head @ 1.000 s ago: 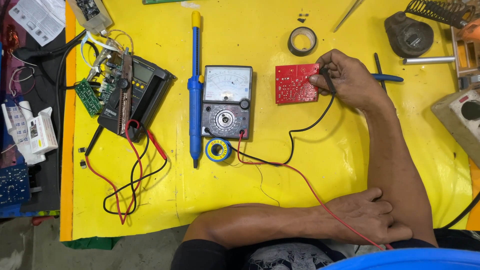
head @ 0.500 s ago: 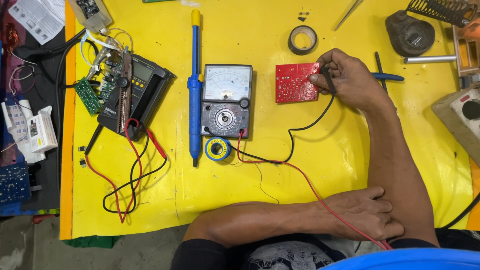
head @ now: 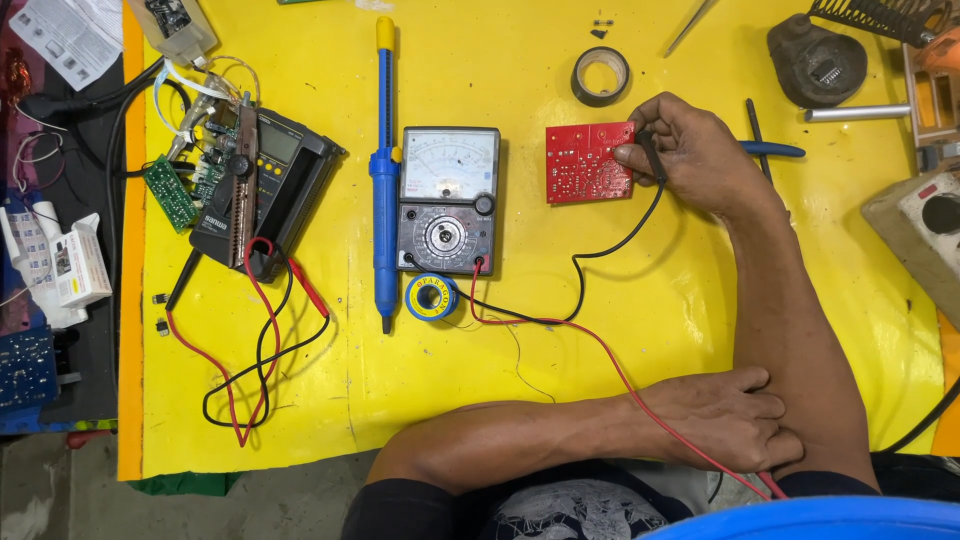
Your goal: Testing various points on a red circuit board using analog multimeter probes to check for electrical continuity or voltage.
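The right hand point(head: 700, 150) pinches a black test probe point(head: 652, 157) between thumb and fingers, its tip set at the right edge of the red circuit board point(head: 589, 162), which lies flat on the yellow mat point(head: 700, 300), right of centre and toward the far side. The black lead point(head: 590, 255) runs from the probe back to the analogue multimeter point(head: 448, 200) just left of the board. The red lead point(head: 620, 375) also leaves the meter but trails toward the near edge, passing under the left hand point(head: 725, 415), which rests with fingers curled against the right forearm; whether it holds the red probe cannot be told. Judged from this, the measurement is only half set up: one probe is on the board, the second is not, and the needle's reading is too small to make out. Surroundings: a blue desoldering pump point(head: 384, 170) lies lengthways left of the meter, a solder spool point(head: 432, 297) just near of it, a roll of black tape point(head: 601, 76) far of the board, and blue-handled pliers point(head: 765, 145) partly behind the right hand. At the left sit a second, dark meter point(head: 285, 185) with loose green boards point(head: 170, 192) and tangled leads (well apart from the work). Nothing obstructs the red board itself; the black lead loops across open mat.
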